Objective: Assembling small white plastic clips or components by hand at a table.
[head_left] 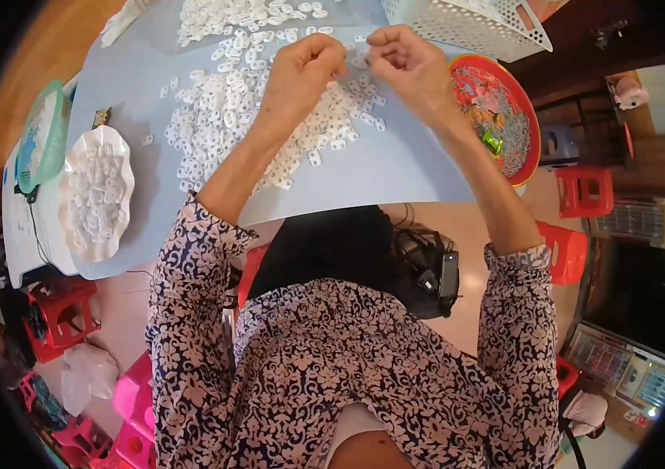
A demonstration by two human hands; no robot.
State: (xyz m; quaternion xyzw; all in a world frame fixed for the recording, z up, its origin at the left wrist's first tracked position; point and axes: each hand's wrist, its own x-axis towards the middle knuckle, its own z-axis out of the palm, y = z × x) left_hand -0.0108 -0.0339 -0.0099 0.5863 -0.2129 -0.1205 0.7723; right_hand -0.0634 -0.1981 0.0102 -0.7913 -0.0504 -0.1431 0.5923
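My left hand [301, 74] and my right hand [410, 66] are raised close together over a pale blue table [395, 168]. Their fingertips pinch a small white plastic piece [358, 56] between them. Under the hands lies a wide heap of small white plastic rings [238, 117], spread across the table's middle. My forearms reach up from the lower edge in patterned sleeves.
A white scalloped dish [96, 191] holds more white pieces at the left. A red round tray [500, 117] with small metal parts sits at the right. A white perforated basket [473, 23] stands at the back. A green basket [41, 137] and red stools [582, 191] surround the table.
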